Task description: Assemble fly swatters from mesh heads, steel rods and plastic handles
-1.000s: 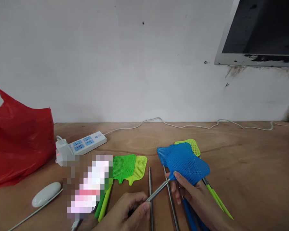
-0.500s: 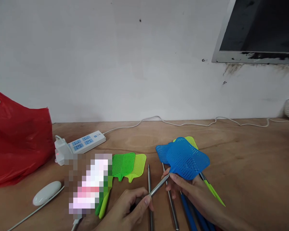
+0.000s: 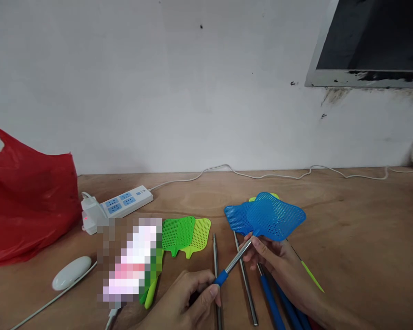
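Observation:
A blue fly swatter [image 3: 278, 215] is held slantwise above the table, its perforated head up to the right. My left hand [image 3: 189, 295] is closed on the blue grip at the lower end of its metal rod. My right hand [image 3: 278, 263] pinches the joint where the rod meets the head. Behind it lies another blue swatter head [image 3: 237, 217], with a yellow-green one [image 3: 274, 195] partly hidden. Loose metal rods [image 3: 246, 286] lie below my hands, beside several blue handles [image 3: 271, 300] partly covered by my right forearm.
Green [image 3: 181, 236] and yellow-green swatter heads [image 3: 201, 233] lie left of centre. Nearby are a pixelated lit screen [image 3: 132, 261], a white oval object [image 3: 72, 272], a power strip [image 3: 129, 201] and a red plastic bag [image 3: 30, 206]. A white cable [image 3: 254, 176] runs along the wall.
The blue grip now shows at my left fingers, where bare metal showed before. The held swatter head and my right hand have shifted slightly right and up.

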Available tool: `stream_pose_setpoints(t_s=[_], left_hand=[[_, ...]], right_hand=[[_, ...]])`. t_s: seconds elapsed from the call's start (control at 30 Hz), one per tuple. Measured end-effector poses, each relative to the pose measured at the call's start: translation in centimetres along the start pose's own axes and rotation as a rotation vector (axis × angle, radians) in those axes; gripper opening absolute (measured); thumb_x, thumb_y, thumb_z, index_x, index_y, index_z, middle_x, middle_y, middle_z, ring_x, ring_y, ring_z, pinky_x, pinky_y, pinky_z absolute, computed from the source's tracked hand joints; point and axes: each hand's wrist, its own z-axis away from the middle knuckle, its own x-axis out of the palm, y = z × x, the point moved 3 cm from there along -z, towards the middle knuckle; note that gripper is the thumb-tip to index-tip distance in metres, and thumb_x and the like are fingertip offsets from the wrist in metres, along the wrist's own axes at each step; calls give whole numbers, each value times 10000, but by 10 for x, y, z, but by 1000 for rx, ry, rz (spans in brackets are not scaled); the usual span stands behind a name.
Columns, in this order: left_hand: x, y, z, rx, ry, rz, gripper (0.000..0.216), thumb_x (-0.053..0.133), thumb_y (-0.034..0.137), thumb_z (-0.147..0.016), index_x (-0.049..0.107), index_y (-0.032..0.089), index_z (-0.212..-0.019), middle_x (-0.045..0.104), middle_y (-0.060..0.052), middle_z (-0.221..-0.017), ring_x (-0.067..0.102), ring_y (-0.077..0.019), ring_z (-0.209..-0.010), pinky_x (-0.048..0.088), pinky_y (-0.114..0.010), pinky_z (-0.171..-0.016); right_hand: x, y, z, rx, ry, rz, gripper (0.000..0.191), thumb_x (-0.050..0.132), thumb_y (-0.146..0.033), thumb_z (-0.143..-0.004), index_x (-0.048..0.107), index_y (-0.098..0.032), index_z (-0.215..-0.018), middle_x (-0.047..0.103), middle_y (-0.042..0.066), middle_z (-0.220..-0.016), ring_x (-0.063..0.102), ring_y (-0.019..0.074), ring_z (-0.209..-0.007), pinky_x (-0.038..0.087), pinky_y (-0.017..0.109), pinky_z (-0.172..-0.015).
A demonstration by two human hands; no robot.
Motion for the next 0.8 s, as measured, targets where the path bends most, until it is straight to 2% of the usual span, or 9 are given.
stream_pose_setpoints(t_s=[0.13, 0.23, 0.37, 0.47, 0.53, 0.6, 0.7, 0.8], left_hand=[[3, 2, -1, -30, -24, 29, 645, 373, 796, -871, 588, 189, -824, 446, 61, -552, 419, -113, -503, 328, -220, -506], [1, 0, 1, -14, 18, 4, 612, 354, 753, -907, 596, 194, -842, 486, 45, -582, 468, -128, -531, 368, -229, -535], [-8, -2, 3, 109, 185, -171, 437, 372, 550, -1002, 582, 213, -819, 585, 6, -718, 566, -173, -742, 425, -267, -721], [-11, -1, 3, 195, 240, -281, 321, 388, 417, -1018, 547, 221, -819, 598, 0, -791, 572, -175, -762, 421, -271, -701], [-11, 2, 4, 251, 244, -339, 288, 387, 355, -1014, 521, 220, -799, 589, 1, -785, 570, -170, -733, 420, -274, -683], [-11, 4, 4, 282, 245, -386, 269, 388, 315, -1007, 514, 220, -789, 586, 1, -777, 569, -168, -715, 425, -278, -682], [-10, 5, 5, 293, 238, -427, 259, 392, 283, -1000, 512, 222, -779, 584, 3, -768, 569, -165, -700, 428, -274, -666], [-9, 3, 4, 295, 238, -456, 261, 386, 268, -1000, 512, 223, -776, 581, 1, -767, 574, -166, -701, 428, -277, -661]], right_hand=[[0, 0, 1, 31, -61, -11, 299, 728, -471, -841, 732, -179, -904, 727, 77, -859, 651, 145, -671, 536, 250, -586], [0, -1, 1, 46, -83, -40, 295, 716, -470, -853, 725, -181, -913, 718, 77, -885, 645, 145, -691, 534, 251, -599], [-4, -7, -3, 68, 45, -61, 352, 773, -513, -776, 702, -177, -851, 669, 28, -755, 584, 113, -596, 479, 213, -522], [-11, -14, -9, 113, 153, 14, 416, 796, -570, -707, 647, -186, -763, 550, -39, -605, 465, 83, -472, 378, 198, -418], [-14, -19, -14, 155, 134, 140, 444, 762, -614, -709, 617, -196, -735, 466, -67, -544, 389, 79, -428, 293, 201, -380], [-16, -24, -19, 173, 44, 335, 445, 711, -634, -738, 605, -202, -725, 412, -77, -523, 332, 81, -421, 232, 215, -385], [-15, -34, -27, 35, -85, 723, 420, 628, -577, -811, 537, -207, -633, 380, -67, -538, 335, 104, -482, 230, 243, -455], [-13, -39, -35, -116, -108, 1104, 417, 504, -458, -893, 406, -222, -564, 419, -42, -534, 381, 132, -531, 232, 271, -515]])
